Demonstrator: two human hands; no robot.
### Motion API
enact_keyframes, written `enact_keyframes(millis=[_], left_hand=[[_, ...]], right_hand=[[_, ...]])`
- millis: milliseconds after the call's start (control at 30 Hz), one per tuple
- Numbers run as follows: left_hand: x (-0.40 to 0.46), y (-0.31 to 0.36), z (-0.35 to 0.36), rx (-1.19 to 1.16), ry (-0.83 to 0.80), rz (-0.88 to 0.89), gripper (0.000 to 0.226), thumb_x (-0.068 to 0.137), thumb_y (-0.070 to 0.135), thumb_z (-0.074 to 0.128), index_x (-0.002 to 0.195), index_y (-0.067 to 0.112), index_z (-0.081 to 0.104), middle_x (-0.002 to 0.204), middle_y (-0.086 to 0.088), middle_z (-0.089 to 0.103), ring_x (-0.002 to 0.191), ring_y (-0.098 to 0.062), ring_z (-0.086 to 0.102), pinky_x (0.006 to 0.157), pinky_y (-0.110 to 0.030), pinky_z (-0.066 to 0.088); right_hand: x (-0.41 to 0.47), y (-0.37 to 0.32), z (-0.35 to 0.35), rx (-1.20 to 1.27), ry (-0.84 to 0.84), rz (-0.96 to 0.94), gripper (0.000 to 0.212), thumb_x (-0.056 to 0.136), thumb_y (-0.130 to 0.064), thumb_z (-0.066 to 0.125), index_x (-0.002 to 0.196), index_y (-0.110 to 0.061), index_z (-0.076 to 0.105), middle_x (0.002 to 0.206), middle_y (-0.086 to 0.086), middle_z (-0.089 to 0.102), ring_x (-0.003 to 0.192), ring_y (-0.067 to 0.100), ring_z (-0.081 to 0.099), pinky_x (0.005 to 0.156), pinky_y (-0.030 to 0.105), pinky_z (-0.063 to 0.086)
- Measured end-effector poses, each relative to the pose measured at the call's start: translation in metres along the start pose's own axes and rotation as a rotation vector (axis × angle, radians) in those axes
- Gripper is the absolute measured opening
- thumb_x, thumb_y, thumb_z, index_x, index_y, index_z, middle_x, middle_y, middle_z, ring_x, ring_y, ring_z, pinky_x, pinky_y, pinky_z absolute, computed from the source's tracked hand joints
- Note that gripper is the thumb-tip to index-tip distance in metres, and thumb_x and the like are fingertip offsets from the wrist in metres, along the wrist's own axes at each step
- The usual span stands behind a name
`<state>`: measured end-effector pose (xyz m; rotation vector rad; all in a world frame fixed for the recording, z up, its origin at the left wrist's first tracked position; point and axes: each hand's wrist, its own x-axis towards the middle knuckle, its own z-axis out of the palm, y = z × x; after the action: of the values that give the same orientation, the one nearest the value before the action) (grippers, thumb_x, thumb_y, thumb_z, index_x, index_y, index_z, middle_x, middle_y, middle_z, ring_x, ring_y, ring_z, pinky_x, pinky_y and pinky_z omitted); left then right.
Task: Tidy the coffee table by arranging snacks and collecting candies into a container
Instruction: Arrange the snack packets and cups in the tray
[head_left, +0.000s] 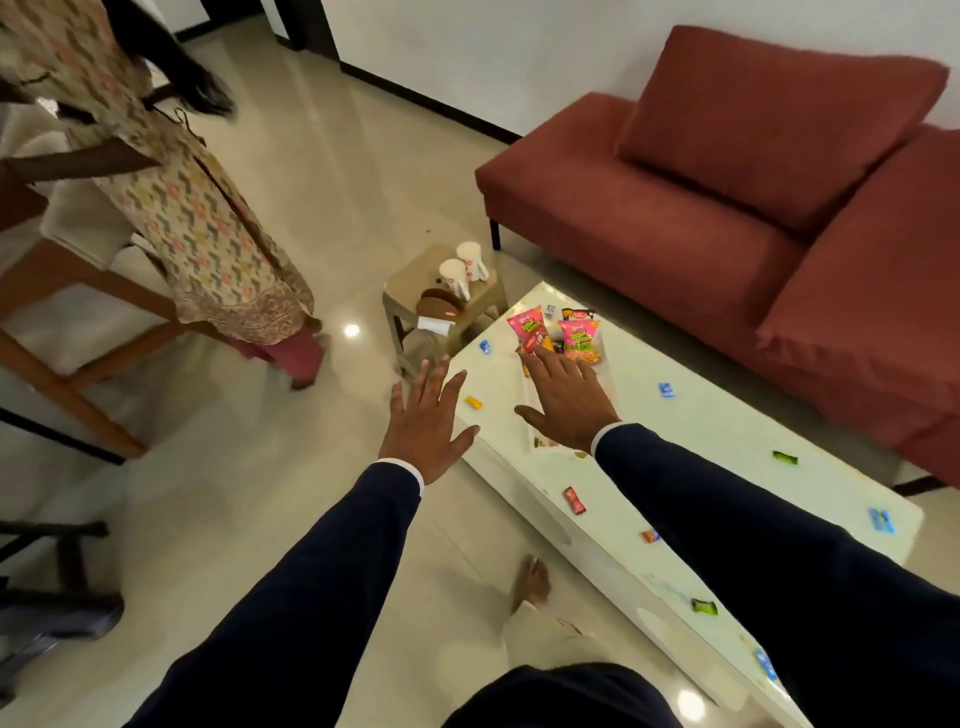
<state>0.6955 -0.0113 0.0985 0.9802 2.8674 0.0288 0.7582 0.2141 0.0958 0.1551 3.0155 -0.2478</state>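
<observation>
A white coffee table (727, 431) runs from centre to lower right. Pink snack packets (577, 339) lie in a pile at its far end. Wrapped candies are scattered over the top: a yellow one (473, 401), a red one (574, 500), a blue one (666, 389), a green one (784, 457) and several more. My right hand (569, 402) hovers flat and open over the table, fingertips touching the snack pile. My left hand (428, 421) is spread open above the floor beside the table's left edge, holding nothing. No candy container can be made out.
A small beige stool (402, 283) past the table's far end carries two white cups (464, 270) and a brown object. A red sofa (727, 197) lines the right side. Another person in a patterned dress (208, 239) stands left, by a wooden table. My bare foot (531, 579) is below.
</observation>
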Motion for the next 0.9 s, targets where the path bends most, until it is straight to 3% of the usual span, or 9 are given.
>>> enact_keyframes(millis=[267,733,900], left_hand=[[0.130,-0.039,-0.005,-0.013,-0.078,0.001,0.082,0.100,0.056,0.045,0.162,0.021,0.004,0.172,-0.008,0.001,0.158,-0.031,-0.001,0.123,-0.059,0.009],[0.339,-0.122,0.028,-0.175,-0.225,0.025,0.067,0.099,0.044,0.052,0.157,0.026,0.023,0.171,-0.005,0.006,0.158,-0.029,0.001,0.123,-0.063,0.008],[0.444,-0.168,0.052,-0.200,-0.311,0.061,0.072,0.098,0.041,0.057,0.157,0.018,0.023,0.167,-0.011,0.019,0.154,-0.034,0.016,0.121,-0.056,0.019]], right_hand=[[0.121,0.041,0.002,0.023,-0.054,0.022,0.079,0.095,-0.058,0.053,0.156,-0.017,0.024,0.164,0.011,0.027,0.148,0.036,0.031,0.118,0.059,0.029],[0.322,0.087,0.019,0.052,-0.139,0.161,0.077,0.095,-0.058,0.054,0.155,-0.017,0.027,0.164,0.010,0.029,0.145,0.035,0.038,0.116,0.054,0.036],[0.402,0.088,0.037,0.085,-0.197,0.270,0.078,0.095,-0.056,0.056,0.155,-0.017,0.027,0.163,0.010,0.029,0.141,0.037,0.042,0.111,0.053,0.043]])
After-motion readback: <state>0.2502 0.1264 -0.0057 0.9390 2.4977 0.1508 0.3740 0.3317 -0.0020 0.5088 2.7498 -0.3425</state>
